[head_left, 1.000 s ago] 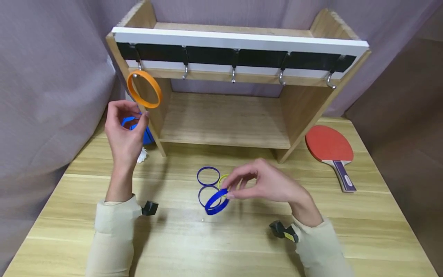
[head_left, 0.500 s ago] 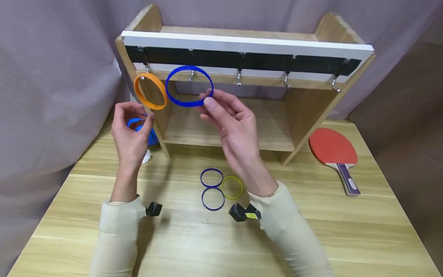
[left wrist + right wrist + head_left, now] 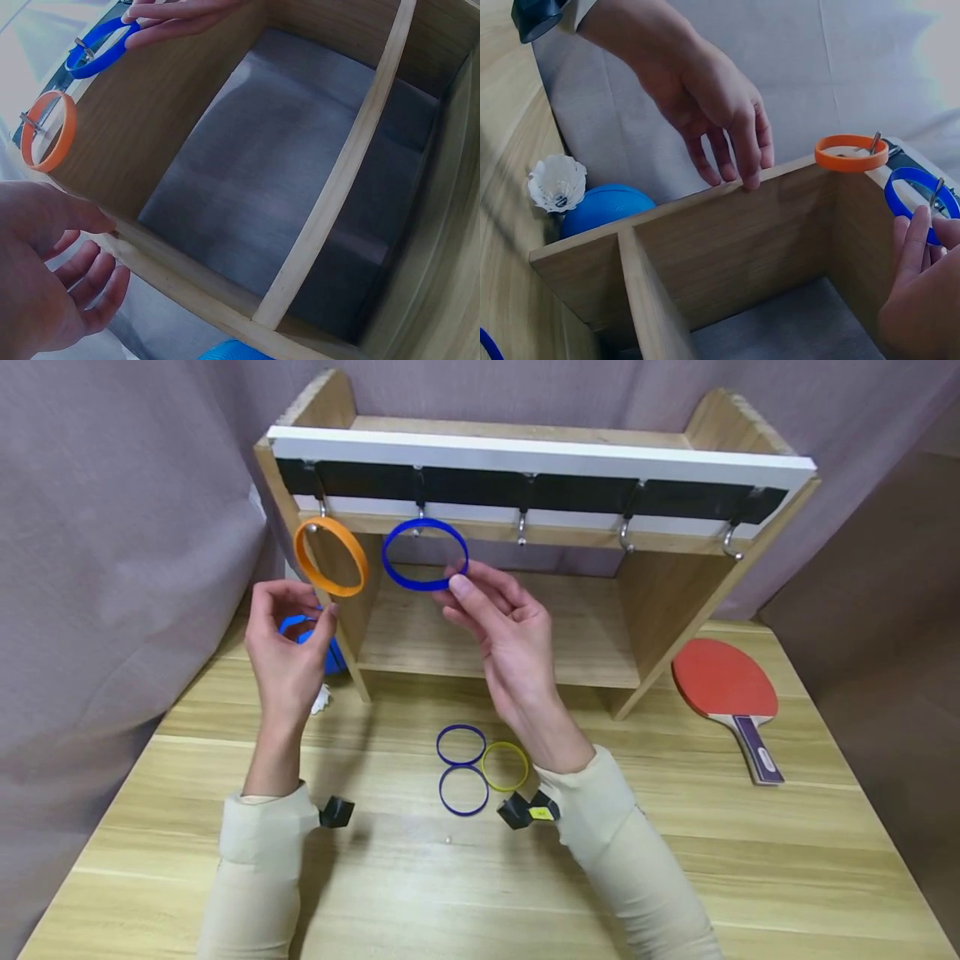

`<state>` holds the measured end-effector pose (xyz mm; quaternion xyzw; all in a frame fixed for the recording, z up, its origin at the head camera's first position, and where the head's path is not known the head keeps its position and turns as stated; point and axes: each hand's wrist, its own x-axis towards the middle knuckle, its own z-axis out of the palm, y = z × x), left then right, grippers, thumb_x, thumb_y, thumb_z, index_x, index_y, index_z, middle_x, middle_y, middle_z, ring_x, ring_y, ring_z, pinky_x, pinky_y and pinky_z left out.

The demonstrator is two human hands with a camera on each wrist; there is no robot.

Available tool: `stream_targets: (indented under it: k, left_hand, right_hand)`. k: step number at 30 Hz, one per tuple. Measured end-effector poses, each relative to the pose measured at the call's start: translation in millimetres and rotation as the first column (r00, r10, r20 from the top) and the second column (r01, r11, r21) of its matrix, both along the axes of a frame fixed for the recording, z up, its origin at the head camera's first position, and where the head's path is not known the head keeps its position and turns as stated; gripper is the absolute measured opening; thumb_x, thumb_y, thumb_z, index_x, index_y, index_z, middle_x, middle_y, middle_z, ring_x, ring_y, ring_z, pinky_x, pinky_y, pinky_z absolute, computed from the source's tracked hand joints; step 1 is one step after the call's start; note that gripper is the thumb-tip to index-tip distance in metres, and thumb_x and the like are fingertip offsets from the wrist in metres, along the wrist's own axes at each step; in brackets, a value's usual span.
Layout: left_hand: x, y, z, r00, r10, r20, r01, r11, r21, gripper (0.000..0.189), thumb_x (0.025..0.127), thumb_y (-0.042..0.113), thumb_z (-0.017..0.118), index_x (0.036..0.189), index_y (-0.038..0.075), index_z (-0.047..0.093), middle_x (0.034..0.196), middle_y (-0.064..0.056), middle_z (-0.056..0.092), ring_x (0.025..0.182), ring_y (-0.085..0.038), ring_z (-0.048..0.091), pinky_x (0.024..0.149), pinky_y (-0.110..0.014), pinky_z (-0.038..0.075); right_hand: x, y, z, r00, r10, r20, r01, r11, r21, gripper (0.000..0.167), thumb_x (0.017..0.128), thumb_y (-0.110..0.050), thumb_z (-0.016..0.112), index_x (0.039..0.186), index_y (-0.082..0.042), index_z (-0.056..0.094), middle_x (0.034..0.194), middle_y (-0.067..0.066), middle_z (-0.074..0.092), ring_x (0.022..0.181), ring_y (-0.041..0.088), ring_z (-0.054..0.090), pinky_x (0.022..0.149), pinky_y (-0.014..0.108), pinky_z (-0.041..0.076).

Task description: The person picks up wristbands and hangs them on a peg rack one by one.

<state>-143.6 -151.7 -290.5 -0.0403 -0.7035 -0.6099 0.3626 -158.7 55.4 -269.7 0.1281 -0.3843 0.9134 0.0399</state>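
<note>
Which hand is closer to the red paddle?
Right. The right hand, pinching a blue ring, is left of the red paddle; the left hand is farther left, by the left side of the shelf.

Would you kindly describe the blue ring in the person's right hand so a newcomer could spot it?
Find the wooden shelf unit with hooks along its front. There the right hand pinches the blue ring at the second hook from the left. Unlike the orange ring beside it, it's blue; other blue rings lie on the table.
</note>
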Motion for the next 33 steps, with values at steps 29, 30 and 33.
stream_targets:
  k: [29, 30, 33]
  left_hand:
    - [-0.7, 1.2, -4.9, 1.0, -0.003, 0.004, 0.003, 1.0, 0.0, 0.032, 0.083, -0.001, 0.073, 0.107, -0.01, 0.055, 0.096, -0.021, 0.057, 0.084, -0.026, 0.058, 0.076, -0.026, 0.053]
    - [-1.0, 0.8, -4.4, 1.0, -0.002, 0.003, 0.002, 1.0, 0.002, 0.031, 0.083, -0.001, 0.074, 0.107, -0.009, 0.055, 0.096, -0.021, 0.057, 0.084, -0.026, 0.058, 0.076, -0.026, 0.053]
    - [-1.8, -0.1, -3.0, 1.0, 0.002, 0.001, -0.002, 1.0, 0.009, 0.031, 0.082, -0.001, 0.074, 0.106, -0.008, 0.055, 0.095, -0.019, 0.057, 0.083, -0.025, 0.058, 0.076, -0.026, 0.053]
  right_hand:
    - [36.4, 92, -42.2, 0.987, 0.061, -0.151, 0.137, 0.188, 0.973, 0.011, 0.091, -0.02, 0.071, 0.101, -0.016, 0.074, 0.077, -0.004, 0.069, 0.065, 0.015, 0.064, 0.06, 0.033, 0.054]
    - [37.0, 95, -47.9, 0.985, 0.088, -0.146, 0.141, 0.061, 0.988, 0.01, 0.09, -0.021, 0.071, 0.099, -0.017, 0.074, 0.076, -0.007, 0.068, 0.066, 0.013, 0.063, 0.061, 0.033, 0.052]
    - [36.7, 100, -66.4, 0.986, 0.107, -0.13, 0.151, -0.219, 0.964, 0.01, 0.088, -0.025, 0.072, 0.096, -0.019, 0.074, 0.074, -0.011, 0.066, 0.067, 0.008, 0.061, 0.059, 0.032, 0.048]
